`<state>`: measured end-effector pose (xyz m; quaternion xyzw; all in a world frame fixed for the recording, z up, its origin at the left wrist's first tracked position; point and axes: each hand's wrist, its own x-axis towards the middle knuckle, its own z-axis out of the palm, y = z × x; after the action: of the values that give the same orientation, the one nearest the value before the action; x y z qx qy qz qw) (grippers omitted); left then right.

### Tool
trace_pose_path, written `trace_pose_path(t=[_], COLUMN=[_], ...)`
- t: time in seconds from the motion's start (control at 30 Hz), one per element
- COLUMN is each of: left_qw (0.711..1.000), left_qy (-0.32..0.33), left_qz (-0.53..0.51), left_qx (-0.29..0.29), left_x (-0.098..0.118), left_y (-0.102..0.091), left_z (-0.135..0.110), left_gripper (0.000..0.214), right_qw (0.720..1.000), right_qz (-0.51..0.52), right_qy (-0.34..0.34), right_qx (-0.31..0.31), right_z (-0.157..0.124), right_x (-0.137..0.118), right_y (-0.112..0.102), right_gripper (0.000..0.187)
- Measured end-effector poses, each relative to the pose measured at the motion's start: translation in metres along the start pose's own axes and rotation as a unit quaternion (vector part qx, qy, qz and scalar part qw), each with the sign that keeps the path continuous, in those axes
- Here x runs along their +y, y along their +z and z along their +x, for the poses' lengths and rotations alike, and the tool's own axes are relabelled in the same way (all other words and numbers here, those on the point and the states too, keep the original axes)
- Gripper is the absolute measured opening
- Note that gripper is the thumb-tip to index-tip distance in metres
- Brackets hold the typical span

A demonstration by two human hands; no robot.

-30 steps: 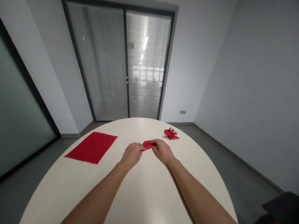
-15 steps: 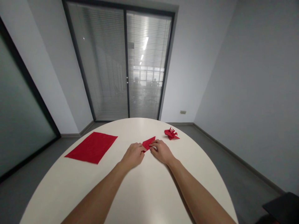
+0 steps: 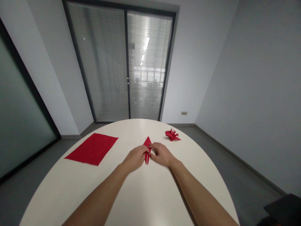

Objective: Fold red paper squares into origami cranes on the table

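Between my hands, a folded piece of red paper (image 3: 147,142) lies on the table, narrow and kite-like, with its single point facing away and two thin legs pointing toward me. My left hand (image 3: 135,158) is closed on its left side, fingertips over the middle of the paper. From the right, my right hand (image 3: 162,153) bends its fingers and thumb onto the paper's right edge. The fingers cover the middle of the folds. Farther back to the right sit red folded-paper figures (image 3: 172,135), clustered together with pointed tips sticking up.
A flat red paper sheet (image 3: 92,149) rests at the left of the round white table (image 3: 143,194). Beyond the table stand glass doors with blinds (image 3: 105,62). Part of a black object (image 3: 284,208) shows at the lower right.
The folded paper has turned from a slant to pointing straight away from me, and its two thin legs now show below my fingers. Both hands have shifted slightly around it.
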<state>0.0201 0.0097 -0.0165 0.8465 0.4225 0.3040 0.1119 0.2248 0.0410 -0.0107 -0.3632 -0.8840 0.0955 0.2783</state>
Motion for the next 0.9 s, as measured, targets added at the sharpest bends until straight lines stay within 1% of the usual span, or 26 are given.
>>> trace_pose_path(t=[0.1,0.27,0.33,0.5,0.63,0.7,0.77,0.9], left_qw=[1.0,1.0,0.999,0.994,0.988,0.985,0.982,0.978], left_qy=[-0.002,0.009,0.009,-0.009,-0.037,-0.054,-0.066,-0.082], left_qz=[0.004,0.024,0.043,0.106,0.147,0.162,0.175,0.194], left_qx=[-0.007,-0.016,-0.016,-0.02,-0.01,-0.004,0.001,0.012], left_x=[-0.0018,-0.0048,-0.0047,-0.0015,0.0005,0.0003,-0.0003,-0.0012], left_y=[0.0019,0.0026,0.0019,-0.0007,-0.0021,-0.0022,-0.002,-0.0017], left_z=[0.0006,0.0013,0.0015,0.0023,0.0028,0.0025,0.0021,0.0016], left_gripper=[0.037,0.037,0.037,0.036,0.033,0.033,0.033,0.031], right_qw=[1.0,1.0,0.999,0.999,0.998,0.998,0.998,0.996], right_qz=[0.012,0.02,0.024,0.032,0.04,0.039,0.039,0.044], right_qy=[-0.015,-0.018,-0.027,-0.039,-0.041,-0.04,-0.047,-0.082], right_qx=[-0.008,-0.009,-0.014,-0.017,-0.022,-0.024,-0.019,-0.003], right_z=[0.0005,0.0003,-0.0001,-0.0015,-0.0028,-0.0031,-0.0029,-0.0008], right_x=[-0.0025,0.0009,0.0017,0.0003,0.0019,0.0031,0.0028,-0.0028], right_y=[-0.0006,0.0029,0.0034,0.0024,0.0032,0.0037,0.0033,0.0003], right_gripper=[0.03,0.053,0.058,0.064,0.069,0.069,0.064,0.045])
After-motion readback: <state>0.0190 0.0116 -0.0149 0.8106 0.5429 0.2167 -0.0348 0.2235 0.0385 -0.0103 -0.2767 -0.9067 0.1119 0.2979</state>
